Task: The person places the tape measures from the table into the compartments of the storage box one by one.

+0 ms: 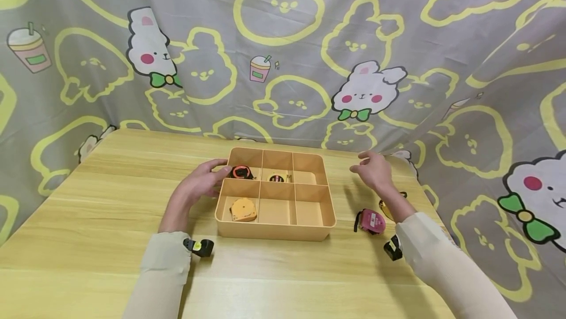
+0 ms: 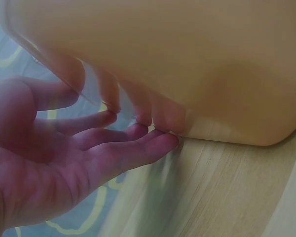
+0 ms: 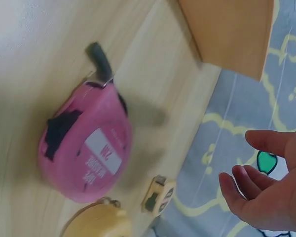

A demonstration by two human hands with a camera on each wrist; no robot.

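A tan divided box (image 1: 274, 230) stands on the wooden table. My left hand (image 1: 205, 179) is at its left side, fingertips (image 2: 165, 143) by the lower wall and the thumb near the rim. A red-and-black tape measure (image 1: 241, 172) lies in the back left compartment, a pale yellow one (image 1: 277, 178) in the back middle, and an orange-yellow one (image 1: 243, 209) in the front left. Right of the box, my right hand (image 1: 375, 169) hovers with loosely bent fingers, holding nothing. Nearest its forearm lie a pink tape measure (image 3: 91, 143) and a yellow one (image 3: 101, 222), partly hidden.
A small yellowish tape measure (image 3: 159, 195) lies farther off in the right wrist view. Behind the table (image 1: 274, 279) hangs a grey curtain (image 1: 283, 53) with cartoon animals, which also runs along the right side. A black wrist camera (image 1: 203, 247) sticks out from the left sleeve.
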